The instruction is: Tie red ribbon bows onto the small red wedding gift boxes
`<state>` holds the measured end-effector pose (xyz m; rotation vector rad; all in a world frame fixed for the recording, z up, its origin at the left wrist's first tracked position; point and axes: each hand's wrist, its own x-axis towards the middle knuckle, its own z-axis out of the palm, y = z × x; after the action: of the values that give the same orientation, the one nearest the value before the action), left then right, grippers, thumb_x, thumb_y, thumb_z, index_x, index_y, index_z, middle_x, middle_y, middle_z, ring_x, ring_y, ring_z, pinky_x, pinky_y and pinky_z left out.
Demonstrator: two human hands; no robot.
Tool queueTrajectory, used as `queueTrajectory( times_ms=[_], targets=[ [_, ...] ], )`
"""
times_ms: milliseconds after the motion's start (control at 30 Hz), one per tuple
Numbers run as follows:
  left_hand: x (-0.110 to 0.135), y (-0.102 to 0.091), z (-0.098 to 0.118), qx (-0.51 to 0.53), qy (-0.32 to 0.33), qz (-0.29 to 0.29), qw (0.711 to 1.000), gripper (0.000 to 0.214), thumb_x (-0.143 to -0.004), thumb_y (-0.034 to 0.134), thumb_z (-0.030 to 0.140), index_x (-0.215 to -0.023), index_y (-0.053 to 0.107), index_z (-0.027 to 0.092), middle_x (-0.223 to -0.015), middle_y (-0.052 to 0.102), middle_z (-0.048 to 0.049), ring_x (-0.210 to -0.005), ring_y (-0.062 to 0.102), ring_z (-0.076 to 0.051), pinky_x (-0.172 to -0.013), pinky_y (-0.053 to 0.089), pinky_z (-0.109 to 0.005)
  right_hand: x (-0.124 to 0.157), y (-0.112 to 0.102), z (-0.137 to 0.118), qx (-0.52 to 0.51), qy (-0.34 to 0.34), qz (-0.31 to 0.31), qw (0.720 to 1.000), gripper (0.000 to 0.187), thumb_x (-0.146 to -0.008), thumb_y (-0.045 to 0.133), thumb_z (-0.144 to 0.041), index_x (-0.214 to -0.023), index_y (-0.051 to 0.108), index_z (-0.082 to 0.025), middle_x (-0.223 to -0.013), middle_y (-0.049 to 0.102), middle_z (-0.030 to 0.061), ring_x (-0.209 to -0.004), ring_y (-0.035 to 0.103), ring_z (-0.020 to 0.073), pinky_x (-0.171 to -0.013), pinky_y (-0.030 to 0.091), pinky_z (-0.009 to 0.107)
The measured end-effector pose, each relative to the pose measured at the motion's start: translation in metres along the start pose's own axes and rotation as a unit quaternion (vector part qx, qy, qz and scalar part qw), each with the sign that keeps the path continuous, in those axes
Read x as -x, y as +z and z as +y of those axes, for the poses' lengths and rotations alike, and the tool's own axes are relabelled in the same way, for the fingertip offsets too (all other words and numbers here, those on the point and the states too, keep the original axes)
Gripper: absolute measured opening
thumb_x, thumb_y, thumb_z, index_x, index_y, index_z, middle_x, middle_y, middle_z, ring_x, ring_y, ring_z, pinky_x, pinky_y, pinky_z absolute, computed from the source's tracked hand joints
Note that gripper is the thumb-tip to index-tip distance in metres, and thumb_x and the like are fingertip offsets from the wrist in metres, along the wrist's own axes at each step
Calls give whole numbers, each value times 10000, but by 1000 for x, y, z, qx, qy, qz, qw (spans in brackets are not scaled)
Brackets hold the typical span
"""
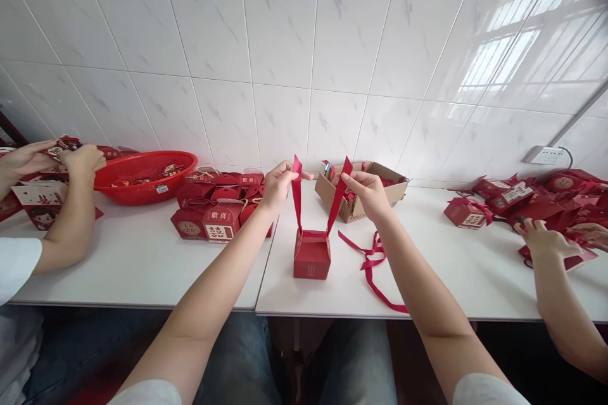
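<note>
A small red gift box [311, 259] stands upright on the white table in front of me. A red ribbon [335, 204] comes up from both sides of its top in two taut strands. My left hand [280, 185] pinches the left strand near its end, above the box. The right strand is pinched near its end by my right hand [367, 190], at about the same height. To the right of the box, more loose red ribbon [374, 259] lies curled on the table, partly behind my right forearm.
An open cardboard box [354, 209] with red items stands behind my hands. Grouped red gift boxes [221, 218] sit to the left, beside a red plastic basket [142, 193]. Co-workers' hands handle red packages at both sides. A pile of red boxes [546, 199] lies right, below a wall socket [548, 155].
</note>
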<state>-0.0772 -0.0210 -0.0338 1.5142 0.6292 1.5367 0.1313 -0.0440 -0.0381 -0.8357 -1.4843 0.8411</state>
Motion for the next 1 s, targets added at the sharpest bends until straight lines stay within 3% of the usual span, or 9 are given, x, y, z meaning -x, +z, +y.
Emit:
queueTrajectory(
  times_ms=[200, 500, 667, 867, 1000],
  targets=[
    [1, -1, -2, 64, -16, -21, 998, 97, -690, 491, 226, -632, 416, 204, -535, 549, 33, -752, 659, -222, -695, 414, -323, 1, 0, -3, 8, 4, -5, 1000, 300, -762, 658, -491, -734, 722, -199, -669, 622, 7, -602, 502, 116, -596, 396, 265],
    [2, -2, -2, 23, 2, -24, 999, 191, -702, 534, 201, -586, 383, 202, -527, 470, 40, -654, 569, -151, -654, 401, -292, 2, 1, -4, -5, 2, -9, 1000, 286, -766, 664, -473, -705, 712, -197, -670, 622, 9, -620, 513, 120, -593, 402, 262],
    [2, -5, -6, -41, 8, -2, 999, 282, -691, 673, 266, -562, 434, 189, -552, 445, 50, -552, 442, -98, -560, 368, -249, 1, 1, -3, -22, 2, -11, 1000, 273, -752, 681, -466, -701, 712, -200, -719, 661, 19, -679, 565, 139, -643, 444, 274],
    [8, -4, 1, -105, 45, 7, 993, 206, -699, 726, 370, -699, 664, 173, -698, 624, -13, -691, 560, -133, -675, 449, -267, -2, 0, 3, -48, -1, -9, 999, 216, -724, 722, -423, -776, 730, -213, -772, 682, 18, -722, 599, 144, -694, 470, 285],
    [11, -2, 1, -136, 76, 40, 987, 225, -711, 721, 331, -881, 708, 184, -807, 669, -35, -756, 597, -145, -691, 476, -265, -4, 1, 3, -61, 4, 2, 998, 221, -708, 737, -420, -801, 718, -220, -779, 671, 9, -705, 592, 127, -655, 461, 260]
  ],
)
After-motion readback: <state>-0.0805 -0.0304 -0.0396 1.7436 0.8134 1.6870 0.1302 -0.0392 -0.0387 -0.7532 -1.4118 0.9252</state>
